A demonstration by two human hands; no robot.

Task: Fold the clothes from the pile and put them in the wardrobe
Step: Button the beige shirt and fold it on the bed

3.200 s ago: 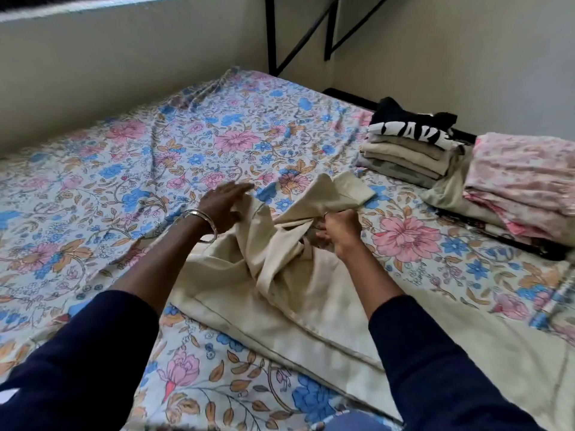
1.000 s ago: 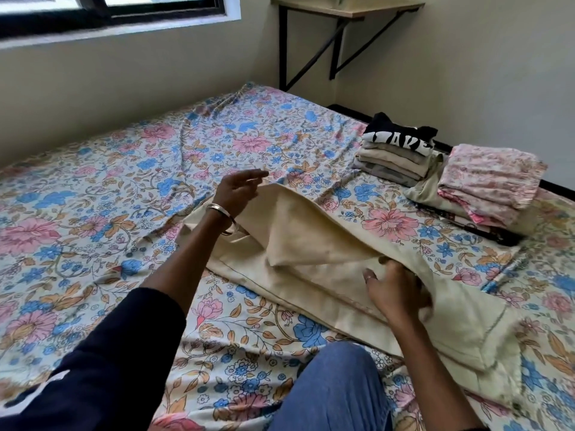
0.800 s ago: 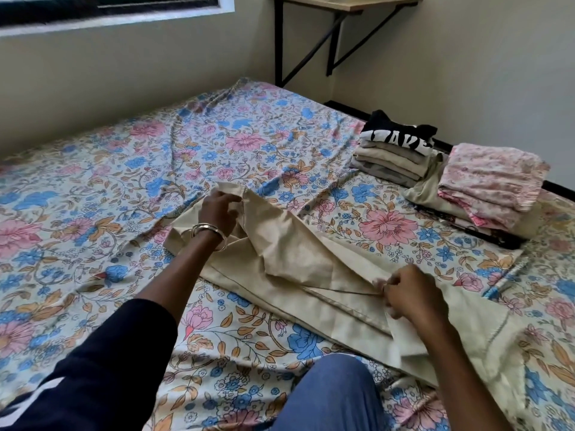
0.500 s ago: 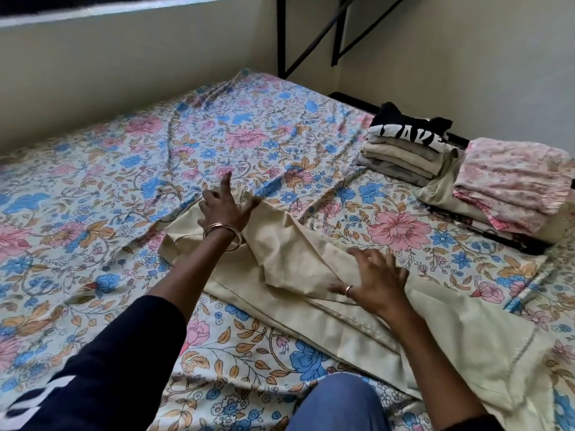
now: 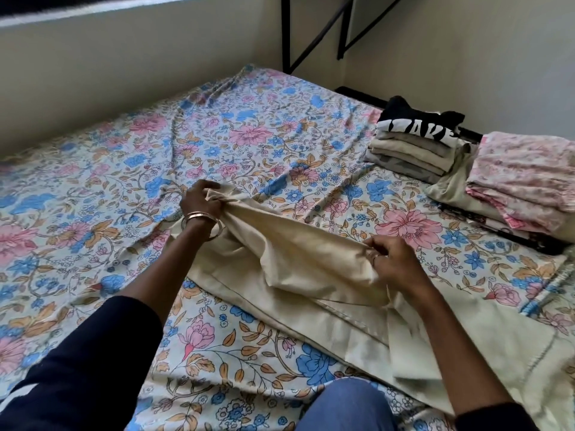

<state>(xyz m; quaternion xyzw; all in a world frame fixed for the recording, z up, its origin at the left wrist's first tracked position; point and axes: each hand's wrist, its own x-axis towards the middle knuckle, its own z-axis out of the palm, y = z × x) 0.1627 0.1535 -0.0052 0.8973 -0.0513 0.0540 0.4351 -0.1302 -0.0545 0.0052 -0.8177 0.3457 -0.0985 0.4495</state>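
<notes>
Now both hands, left hand (image 5: 202, 199) and right hand (image 5: 393, 261), pinch the cream cloth (image 5: 298, 259) edge with curled fingers.

A bedroom in a home: a bed (image 5: 124, 169) under a floral sheet fills the frame, folded clothes (image 5: 413, 147) stacked at right, a window ledge (image 5: 93, 10) at upper left, a black shelf bracket (image 5: 311, 42) on plain walls.

The bed (image 5: 217, 144) is covered in a floral sheet. A cream garment (image 5: 311, 284) is spread across it around 5 o'clock, and two folded stacks are parked at 2 o'clock: a black-topped stack (image 5: 413, 144) and a pink floral stack (image 5: 525, 181).
</notes>
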